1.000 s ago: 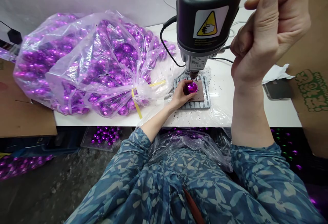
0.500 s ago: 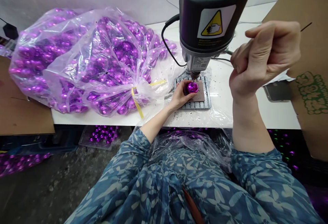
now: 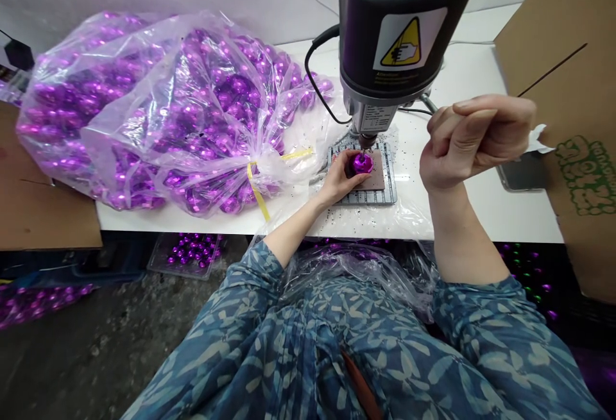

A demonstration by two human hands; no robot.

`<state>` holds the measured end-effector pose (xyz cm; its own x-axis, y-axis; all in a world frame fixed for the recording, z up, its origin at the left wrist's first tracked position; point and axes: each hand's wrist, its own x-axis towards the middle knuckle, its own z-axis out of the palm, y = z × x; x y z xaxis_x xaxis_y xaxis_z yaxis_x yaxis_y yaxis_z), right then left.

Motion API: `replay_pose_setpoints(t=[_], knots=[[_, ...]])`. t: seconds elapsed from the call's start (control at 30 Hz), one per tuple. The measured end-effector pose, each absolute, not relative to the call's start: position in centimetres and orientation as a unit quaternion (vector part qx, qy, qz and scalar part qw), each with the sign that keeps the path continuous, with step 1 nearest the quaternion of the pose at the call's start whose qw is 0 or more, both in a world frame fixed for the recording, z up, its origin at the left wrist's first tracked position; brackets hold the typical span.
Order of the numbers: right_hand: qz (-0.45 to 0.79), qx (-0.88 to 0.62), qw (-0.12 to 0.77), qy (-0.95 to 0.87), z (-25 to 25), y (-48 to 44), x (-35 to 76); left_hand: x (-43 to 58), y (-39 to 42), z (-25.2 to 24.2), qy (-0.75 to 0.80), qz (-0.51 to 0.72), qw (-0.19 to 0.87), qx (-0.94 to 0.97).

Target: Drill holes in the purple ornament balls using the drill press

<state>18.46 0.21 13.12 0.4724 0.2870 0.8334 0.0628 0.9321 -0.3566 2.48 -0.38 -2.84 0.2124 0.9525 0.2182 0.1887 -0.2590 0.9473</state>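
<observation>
Purple bauble [image 3: 360, 163]: mid-tabletop, directly beneath the drill bit [image 3: 366, 143]. Rests on a brown pad [image 3: 376, 179] over a ribbed grey base plate [image 3: 370, 197]. Gripped from the left by the left hand [image 3: 338, 179], fingers and thumb wrapped around its near-left side.

Right hand [image 3: 474, 141]: right of the bauble, raised above the tabletop [image 3: 481, 215]. Closes in a tight fist around the metal lever [image 3: 426, 102] jutting from the drill press [image 3: 404, 29].

Drill press housing: dark grey, looming over the far side of the bauble. Carries a white label [image 3: 409, 40] with a yellow warning triangle showing a hand; fine print beneath it too small to read.

Left of the press: clear plastic bag [image 3: 158, 112], packed with more purple baubles, cinched with a yellow tie [image 3: 255, 189].

Far right: cardboard box [image 3: 553, 74] with green printing [image 3: 584, 173], turned sideways, not legible. Just beside it, dark phone [image 3: 522, 173], flat on the tabletop.

Around the base plate: scattered dark specks.
</observation>
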Motion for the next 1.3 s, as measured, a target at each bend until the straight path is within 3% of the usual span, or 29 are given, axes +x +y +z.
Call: replay_pose_setpoints(t=[0.17,0.5,0.83,1.07,1.17,1.3], knots=[[0.017,-0.086,0.857,-0.508,11.2,2.8,19.1,2.5,-0.5,-2.7,0.435,0.456,0.425,0.649],[0.019,-0.129,0.851,-0.508,9.1,2.9,20.0,2.5,-0.3,-2.9,0.448,0.453,0.424,0.644],[0.15,-0.223,0.812,-0.518,19.7,3.6,19.0,2.9,-2.4,-2.1,0.449,0.484,0.407,0.631],[0.223,-0.23,0.797,-0.512,21.3,3.2,19.1,0.3,-8.3,-2.3,0.375,0.448,0.307,0.751],[0.247,-0.213,0.802,-0.5,21.3,2.8,18.9,-1.0,-5.7,-2.0,0.447,0.484,0.271,0.702],[0.248,-0.185,0.813,-0.493,21.3,2.8,18.8,-2.7,4.6,-1.0,0.587,0.465,0.237,0.619]])
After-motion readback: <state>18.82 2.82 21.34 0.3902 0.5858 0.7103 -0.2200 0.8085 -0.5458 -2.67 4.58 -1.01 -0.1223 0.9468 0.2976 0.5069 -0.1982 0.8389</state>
